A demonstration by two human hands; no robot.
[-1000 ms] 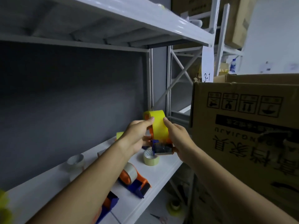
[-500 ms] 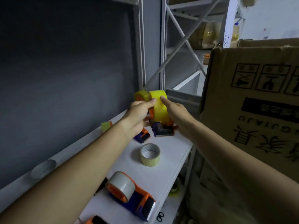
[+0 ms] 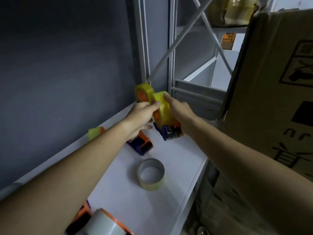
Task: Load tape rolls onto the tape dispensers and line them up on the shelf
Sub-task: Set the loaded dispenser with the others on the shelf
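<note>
Two hands at the far end of the white shelf (image 3: 169,192). Left hand (image 3: 140,116): fingers pinching the yellow tape roll (image 3: 163,107) from the left. Right hand (image 3: 182,112): index finger on the roll's top, remaining fingers hidden behind the orange-and-blue dispenser (image 3: 171,132) that carries it. Second loaded dispenser (image 3: 143,94) just behind, against the wall. Loose clear roll (image 3: 150,173) lying flat, nearer. Cardboard box (image 3: 274,99) at right.

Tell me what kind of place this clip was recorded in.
Probably a storeroom or small warehouse: white metal shelving with cross-braced uprights, a large printed cardboard carton, and tape dispensers with a loose tape roll.
</note>
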